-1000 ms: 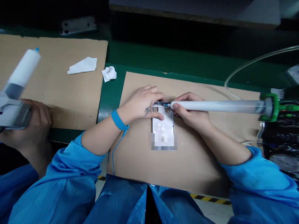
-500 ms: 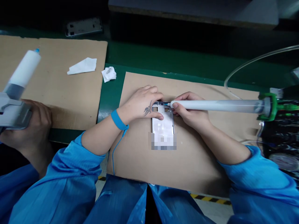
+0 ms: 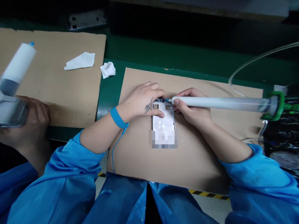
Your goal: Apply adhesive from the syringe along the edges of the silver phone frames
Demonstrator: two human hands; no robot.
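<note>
Green table (image 3: pixel 109 90) under two cardboard sheets, with a person's hands at a metal phone frame (image 3: pixel 163 121).

Yellow-and-black floor tape (image 3: pixel 205 194) runs below the table's near edge, and a clear tube (image 3: pixel 257 56) curves in at the right. The near cardboard sheet (image 3: pixel 198 165) carries the frame flat at its middle, its lower end pixelated. The left cardboard sheet (image 3: pixel 70 77) holds a white tissue (image 3: pixel 79 61), with a crumpled wipe (image 3: pixel 107 69) just beside it on the green. A co-worker's hand (image 3: pixel 30 118) grasps a white dispenser (image 3: pixel 18 62) at far left. The left hand (image 3: pixel 140 101), wearing a blue wrist strap (image 3: pixel 118 117), lies flat on the frame, its grip released. The right hand (image 3: pixel 191 109) is clenched around a large syringe (image 3: pixel 221 103), whose blue tip touches the frame's top edge.
</note>
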